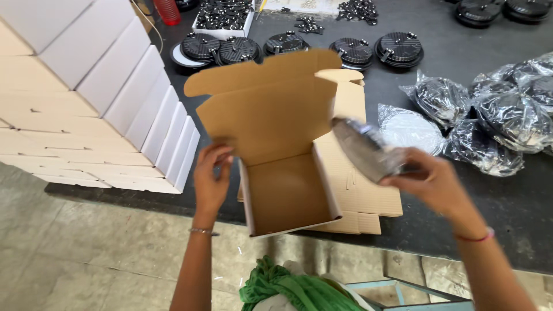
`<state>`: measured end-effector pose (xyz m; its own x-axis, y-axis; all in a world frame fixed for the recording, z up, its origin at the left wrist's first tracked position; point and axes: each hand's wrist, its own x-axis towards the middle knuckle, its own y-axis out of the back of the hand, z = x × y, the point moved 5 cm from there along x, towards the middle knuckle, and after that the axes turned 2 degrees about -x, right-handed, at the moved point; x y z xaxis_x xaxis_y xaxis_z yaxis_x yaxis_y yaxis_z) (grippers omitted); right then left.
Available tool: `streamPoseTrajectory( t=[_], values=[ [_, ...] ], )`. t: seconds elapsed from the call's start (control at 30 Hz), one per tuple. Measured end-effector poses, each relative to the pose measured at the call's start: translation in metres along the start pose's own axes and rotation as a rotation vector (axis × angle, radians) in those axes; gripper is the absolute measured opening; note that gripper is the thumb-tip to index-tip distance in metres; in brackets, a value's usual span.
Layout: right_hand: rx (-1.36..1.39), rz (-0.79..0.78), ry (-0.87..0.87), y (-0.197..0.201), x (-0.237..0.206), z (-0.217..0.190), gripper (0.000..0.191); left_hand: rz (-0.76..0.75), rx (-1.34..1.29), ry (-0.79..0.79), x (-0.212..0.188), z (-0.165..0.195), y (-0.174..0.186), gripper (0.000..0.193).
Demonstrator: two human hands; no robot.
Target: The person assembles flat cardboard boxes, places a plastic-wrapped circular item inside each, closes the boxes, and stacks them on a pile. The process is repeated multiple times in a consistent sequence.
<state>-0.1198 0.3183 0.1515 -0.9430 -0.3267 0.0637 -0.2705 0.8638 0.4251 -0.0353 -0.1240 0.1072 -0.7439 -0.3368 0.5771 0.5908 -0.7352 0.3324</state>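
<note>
An open brown cardboard box (286, 193) with its lid flap up stands at the front edge of the dark table. My left hand (212, 175) grips the box's left wall near the lid hinge. My right hand (433, 181) holds a round black part wrapped in clear plastic (364, 148), tilted and blurred, just right of the box and above a stack of flat cardboard blanks (363, 190). Nothing lies inside the box.
Stacked white closed boxes (103, 109) fill the left. Several bagged black parts (507, 115) lie at the right, unbagged round black parts (351, 50) line the back, with a white tray of small pieces (223, 17). Green cloth (288, 288) sits below.
</note>
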Motion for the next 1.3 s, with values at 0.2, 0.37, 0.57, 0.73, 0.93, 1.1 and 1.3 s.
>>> streamPoseTrajectory(
  t=[0.2, 0.37, 0.57, 0.73, 0.93, 1.1, 1.3],
  values=[
    [-0.146, 0.022, 0.111, -0.077, -0.023, -0.054, 0.058, 0.260, 0.256, 0.012, -0.016, -0.053, -0.036, 0.101],
    [0.015, -0.019, 0.084, -0.081, -0.040, -0.072, 0.054, 0.002, -0.478, 0.557, -0.029, -0.122, -0.098, 0.081],
    [-0.542, -0.050, 0.013, -0.122, -0.018, -0.043, 0.061, -0.141, -0.879, 0.580, -0.002, -0.105, -0.184, 0.085],
    [-0.686, -0.001, 0.286, -0.139, -0.005, -0.005, 0.043, -0.161, -0.992, 0.703, 0.012, -0.102, -0.191, 0.098],
    [-0.625, 0.629, 0.025, -0.026, 0.047, 0.031, 0.041, -0.080, -0.506, 0.104, 0.090, -0.065, -0.157, 0.090],
    [-0.465, 0.593, 0.286, 0.030, 0.124, 0.010, 0.041, -0.156, -0.198, 0.169, 0.133, -0.023, -0.144, 0.037],
    [-0.507, 0.449, 0.129, 0.001, 0.118, -0.003, 0.024, -0.089, 0.103, 0.006, 0.113, 0.032, -0.151, 0.041]
  ],
)
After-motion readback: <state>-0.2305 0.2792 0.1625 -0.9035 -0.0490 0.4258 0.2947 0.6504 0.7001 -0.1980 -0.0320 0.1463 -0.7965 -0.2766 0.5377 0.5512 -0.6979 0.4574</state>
